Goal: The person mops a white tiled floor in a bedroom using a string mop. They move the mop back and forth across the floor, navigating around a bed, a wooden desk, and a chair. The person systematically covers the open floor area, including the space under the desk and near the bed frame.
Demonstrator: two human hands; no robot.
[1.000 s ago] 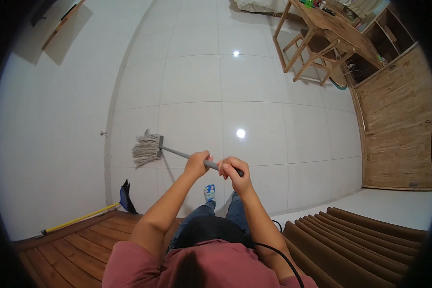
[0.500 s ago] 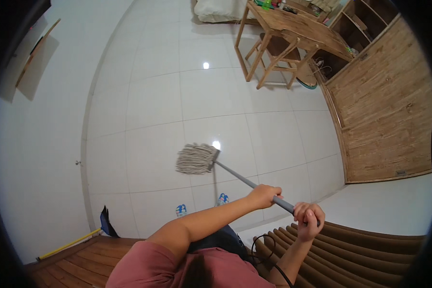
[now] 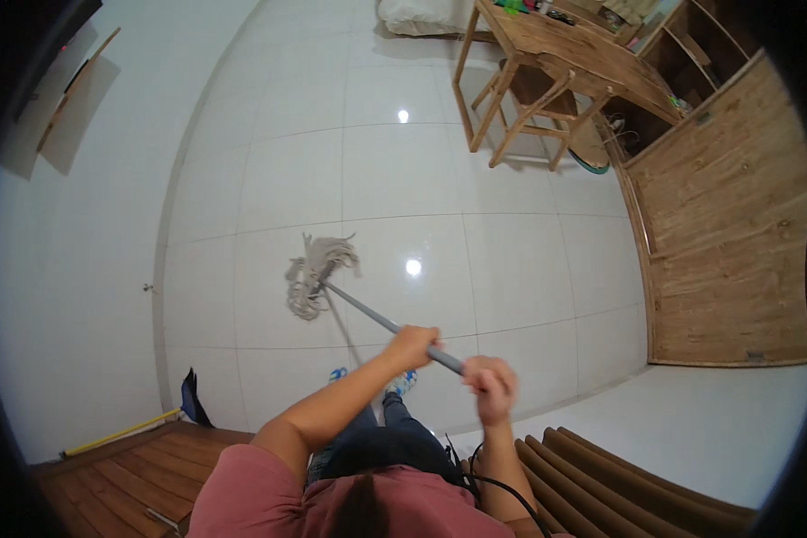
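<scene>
A string mop (image 3: 323,269) with a grey handle lies across the white tiled floor (image 3: 403,179), its strands spread out to the left and far side. My left hand (image 3: 413,347) is wrapped round the handle partway down the shaft. At the upper end of the shaft, my right hand (image 3: 490,387) is closed round it, slightly blurred. The handle slants from my right hand down to the mop head, which touches the floor ahead and left of my feet.
At the far right stand a wooden desk (image 3: 574,49) and a wooden chair (image 3: 547,103), beside a wooden cabinet panel (image 3: 735,215). A yellow-handled broom (image 3: 121,437) lies low at the left wall. A brown pleated curtain (image 3: 601,484) hangs near right.
The mop head has moved left and slightly away from me, and its strands have fanned out. Both hands have shifted left with the handle.
</scene>
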